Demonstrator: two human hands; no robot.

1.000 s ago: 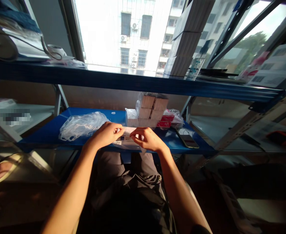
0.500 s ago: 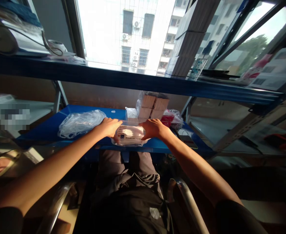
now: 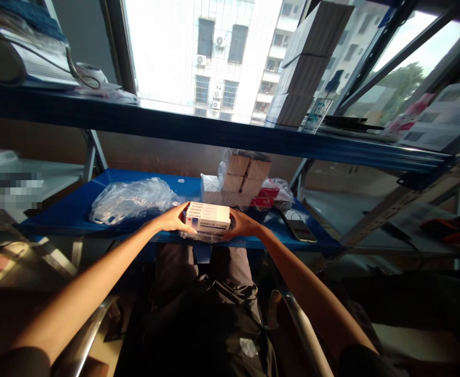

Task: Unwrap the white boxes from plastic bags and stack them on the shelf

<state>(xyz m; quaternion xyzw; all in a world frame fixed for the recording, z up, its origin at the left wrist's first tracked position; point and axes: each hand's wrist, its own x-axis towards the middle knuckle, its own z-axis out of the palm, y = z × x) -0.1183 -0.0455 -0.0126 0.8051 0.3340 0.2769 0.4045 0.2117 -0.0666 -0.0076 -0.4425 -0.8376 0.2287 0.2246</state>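
Note:
Between my two hands is a stack of small printed cartons (image 3: 208, 215), pale with blue marks, near the front edge of the blue shelf. My left hand (image 3: 177, 219) is closed round its left end, with the thumb on the near face. At the right end my right hand (image 3: 242, 224) grips the same stack, its fingertips partly hidden behind it. Clear plastic film (image 3: 200, 238) shows under and in front of the cartons. To the left lies a crumpled heap of clear plastic bags (image 3: 133, 200).
Behind the cartons stand wrapped brown boxes (image 3: 247, 175) beside red packages (image 3: 267, 196). A phone (image 3: 300, 229) lies at the shelf's right. The upper blue shelf beam (image 3: 214, 128) crosses above my hands. Chair armrests (image 3: 304, 327) flank my legs.
The cartons were inside clear film with their printed face showing; now they sit above the film with their top and near side bare. My hands have come slightly lower, towards me.

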